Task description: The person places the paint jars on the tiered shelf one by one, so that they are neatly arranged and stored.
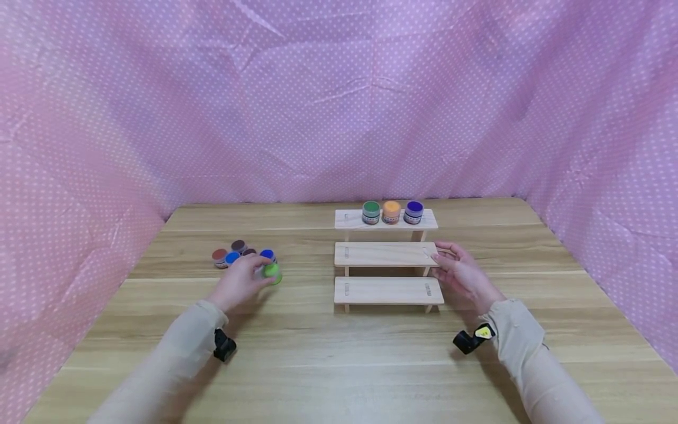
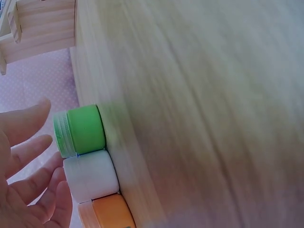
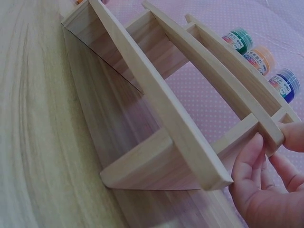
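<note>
My left hand (image 1: 239, 282) reaches over a cluster of small paint jars at the table's left. Its thumb and fingers are spread beside a light green paint jar (image 1: 273, 271). In the left wrist view a small gap shows between the fingertips and that jar's lid. A white jar (image 2: 92, 176) and an orange jar (image 2: 113, 211) stand in a row with it. My right hand (image 1: 462, 274) pinches the right end of the middle board of a three-step wooden rack (image 1: 384, 254). On the top step stand a dark green jar (image 1: 371, 213), an orange-yellow jar (image 1: 391, 212) and a violet jar (image 1: 414, 212).
More jars are grouped by the left hand, among them a reddish-brown jar (image 1: 219, 257), a blue jar (image 1: 232, 258) and a dark brown jar (image 1: 239, 246). Everything stands on a wood-grain table (image 1: 339, 365). Pink dotted cloth (image 1: 339, 106) hangs behind and at both sides.
</note>
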`<state>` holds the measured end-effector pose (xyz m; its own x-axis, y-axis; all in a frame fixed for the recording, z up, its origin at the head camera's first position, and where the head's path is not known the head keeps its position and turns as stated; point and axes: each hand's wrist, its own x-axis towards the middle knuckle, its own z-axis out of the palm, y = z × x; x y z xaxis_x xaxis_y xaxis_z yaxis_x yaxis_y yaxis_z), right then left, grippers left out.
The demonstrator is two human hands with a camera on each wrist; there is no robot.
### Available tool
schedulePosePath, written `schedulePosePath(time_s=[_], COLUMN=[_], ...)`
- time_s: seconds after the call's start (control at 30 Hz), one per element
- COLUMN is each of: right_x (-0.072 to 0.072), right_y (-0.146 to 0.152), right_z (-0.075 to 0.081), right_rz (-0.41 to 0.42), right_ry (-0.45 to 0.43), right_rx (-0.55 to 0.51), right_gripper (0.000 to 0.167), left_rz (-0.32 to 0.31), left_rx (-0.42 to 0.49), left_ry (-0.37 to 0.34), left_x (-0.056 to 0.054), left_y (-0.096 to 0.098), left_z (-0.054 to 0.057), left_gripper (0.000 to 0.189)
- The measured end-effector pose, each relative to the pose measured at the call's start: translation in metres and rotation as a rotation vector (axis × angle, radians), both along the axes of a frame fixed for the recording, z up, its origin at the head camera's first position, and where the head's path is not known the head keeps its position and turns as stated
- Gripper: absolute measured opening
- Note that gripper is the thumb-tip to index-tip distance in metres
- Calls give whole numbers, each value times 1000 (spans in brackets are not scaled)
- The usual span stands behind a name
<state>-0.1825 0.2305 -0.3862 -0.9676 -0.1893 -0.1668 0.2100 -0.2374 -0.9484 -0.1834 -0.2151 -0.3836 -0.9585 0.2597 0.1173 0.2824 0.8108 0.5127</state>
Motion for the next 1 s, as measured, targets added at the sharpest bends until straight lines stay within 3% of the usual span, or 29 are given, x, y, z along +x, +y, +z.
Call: schedulePosePath(time_s=[0.7, 1.0], right_x=[0, 0], right_y=[0, 1], right_z=[0, -2], right_rz=[-8, 0], right_ry=[-13, 5], right_rx=[-17, -10], right_gripper=[24, 23], left_rz=[-36, 11], left_rx=[-10, 25], left_ry=[-66, -105], left_x=[6, 8], left_y=[11, 20], left_z=[6, 3], left_gripper=[37, 37])
